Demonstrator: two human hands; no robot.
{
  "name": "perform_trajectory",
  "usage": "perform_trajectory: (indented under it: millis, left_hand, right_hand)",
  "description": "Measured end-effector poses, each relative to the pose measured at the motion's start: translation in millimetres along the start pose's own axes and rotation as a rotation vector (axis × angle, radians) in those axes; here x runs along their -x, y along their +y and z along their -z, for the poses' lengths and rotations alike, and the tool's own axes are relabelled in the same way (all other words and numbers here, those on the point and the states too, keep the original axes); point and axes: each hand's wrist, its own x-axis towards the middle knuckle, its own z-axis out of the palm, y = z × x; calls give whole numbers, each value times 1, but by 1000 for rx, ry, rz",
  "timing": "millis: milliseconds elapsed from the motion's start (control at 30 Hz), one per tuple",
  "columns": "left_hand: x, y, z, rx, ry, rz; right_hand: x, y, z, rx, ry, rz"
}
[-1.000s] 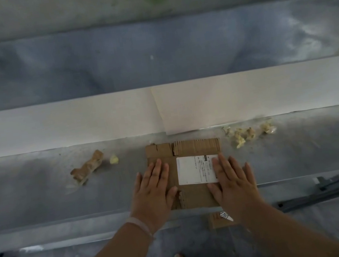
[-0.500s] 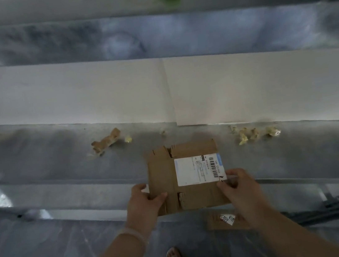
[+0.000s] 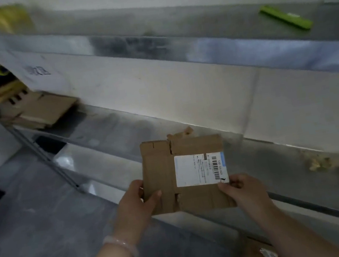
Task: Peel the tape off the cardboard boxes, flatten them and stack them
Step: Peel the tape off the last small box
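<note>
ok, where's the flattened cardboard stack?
Head view, upper left: the cardboard stack lies on the lower metal shelf, far left of the held flattened box.

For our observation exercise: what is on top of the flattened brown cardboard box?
On the flattened brown cardboard box: a white barcode label and the thumbs of the left hand and right hand. Its underside is hidden.

One head-worn camera looked forward and down from close above the box [image 3: 160, 173], its view tilted, the shelf [image 3: 267, 157] running from far left to near right.
</note>
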Motion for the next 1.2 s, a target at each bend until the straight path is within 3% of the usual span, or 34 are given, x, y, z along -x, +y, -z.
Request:
perform_trajectory:
  millis: [467,733,1200]
  left_hand:
    - [-75,-140,287,-65,327,68]
    - [-143,-186,362,-128,331,94]
    - [-367,-220,457,-225,267,116]
  right_hand:
    - [-8,-200,-280,63,-190,219]
    - [-40,-265,-372,110,-244,221]
    - [-184,-386,-493,222,-232,247]
